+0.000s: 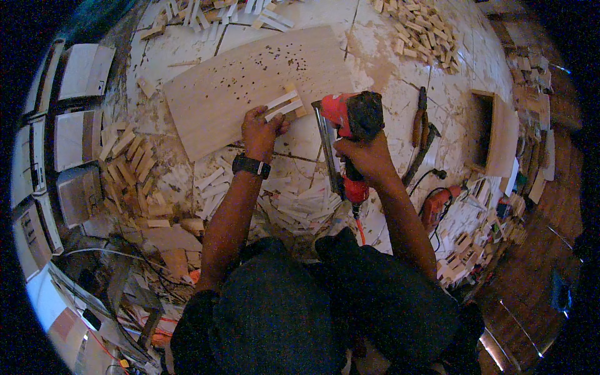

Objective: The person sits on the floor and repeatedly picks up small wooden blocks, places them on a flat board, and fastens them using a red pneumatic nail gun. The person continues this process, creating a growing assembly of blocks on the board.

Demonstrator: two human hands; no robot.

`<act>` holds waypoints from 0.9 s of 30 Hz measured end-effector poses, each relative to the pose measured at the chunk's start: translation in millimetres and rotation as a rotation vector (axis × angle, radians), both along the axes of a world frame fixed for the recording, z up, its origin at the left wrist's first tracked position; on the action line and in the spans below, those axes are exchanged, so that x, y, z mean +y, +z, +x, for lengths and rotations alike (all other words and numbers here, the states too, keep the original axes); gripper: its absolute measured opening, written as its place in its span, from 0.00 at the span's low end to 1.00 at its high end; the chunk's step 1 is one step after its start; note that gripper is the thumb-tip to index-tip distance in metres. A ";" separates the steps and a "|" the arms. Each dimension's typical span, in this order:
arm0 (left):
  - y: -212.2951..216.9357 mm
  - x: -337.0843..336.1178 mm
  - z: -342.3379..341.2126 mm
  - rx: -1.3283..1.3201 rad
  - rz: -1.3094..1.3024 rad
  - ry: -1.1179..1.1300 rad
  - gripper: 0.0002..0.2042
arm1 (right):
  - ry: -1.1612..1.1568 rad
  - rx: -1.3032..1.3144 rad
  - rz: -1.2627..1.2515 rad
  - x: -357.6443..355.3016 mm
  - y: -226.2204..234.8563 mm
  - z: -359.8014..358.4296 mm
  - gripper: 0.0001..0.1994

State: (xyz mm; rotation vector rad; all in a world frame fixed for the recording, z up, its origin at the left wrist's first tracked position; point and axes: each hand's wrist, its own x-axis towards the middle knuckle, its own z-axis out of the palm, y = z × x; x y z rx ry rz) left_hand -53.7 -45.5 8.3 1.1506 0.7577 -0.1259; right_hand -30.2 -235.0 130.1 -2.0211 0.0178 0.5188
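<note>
My left hand [263, 132], with a dark watch on its wrist, grips the lower end of a small wooden piece [285, 105] with pale strips. That piece lies over the right part of a wide wooden board [200, 119] on the floor. Many small dark bits [242, 80] are scattered on the board. My right hand [370, 160] is wrapped round the handle of a red and black nail gun [335, 111]. An orange hose [360, 232] runs from its lower end toward me. The gun's long silver magazine is just right of the wooden piece, apart from my left hand.
Loose wood blocks are heaped at the far right [420, 34] and at the left [132, 159]. Pale strips [294, 206] lie before my knees. To the right are a hammer [424, 147], a red corded power tool [435, 206] and an open wooden box [490, 132]. Cabinets [78, 140] line the left.
</note>
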 end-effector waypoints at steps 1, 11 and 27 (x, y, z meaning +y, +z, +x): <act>0.9 0.8 1.8 0.014 0.017 -0.005 0.22 | -0.005 0.014 -0.005 0.4 -0.6 0.0 0.15; -23.3 -6.3 10.0 0.016 0.195 -0.006 0.22 | -0.024 0.055 0.075 19.6 -12.0 2.8 0.15; -40.5 -2.2 3.5 0.086 0.524 -0.179 0.24 | 0.155 -0.186 -0.256 38.4 -32.5 -2.3 0.20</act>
